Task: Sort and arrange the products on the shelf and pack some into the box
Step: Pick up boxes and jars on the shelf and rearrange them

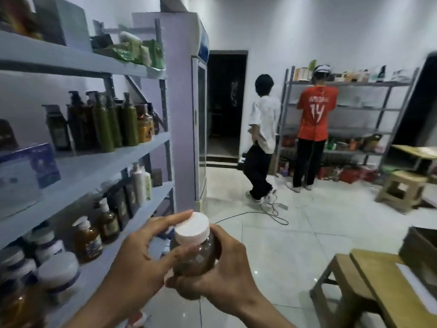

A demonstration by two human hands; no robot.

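A clear brown jar [196, 258] with a white screw cap [192, 228] is held in front of me at the bottom centre. My right hand [227, 273] wraps around its body from the right and below. My left hand [142, 259] touches it from the left, with fingertips on the cap's edge and the jar's shoulder. The grey metal shelf [132, 152] stands to my left with green and brown pump bottles [111, 124], white lotion bottles [139, 183], amber bottles [87, 240] and white-lidded tubs [56, 268]. The edge of a cardboard box [421, 254] shows at the right.
A wooden stool or bench [369, 280] stands at the lower right, a second stool [402, 188] farther back. A tall white fridge [189, 110] stands past the shelf. Two people [262, 143] work at a far shelf [354, 110]. A cable [267, 214] lies on the tiled floor.
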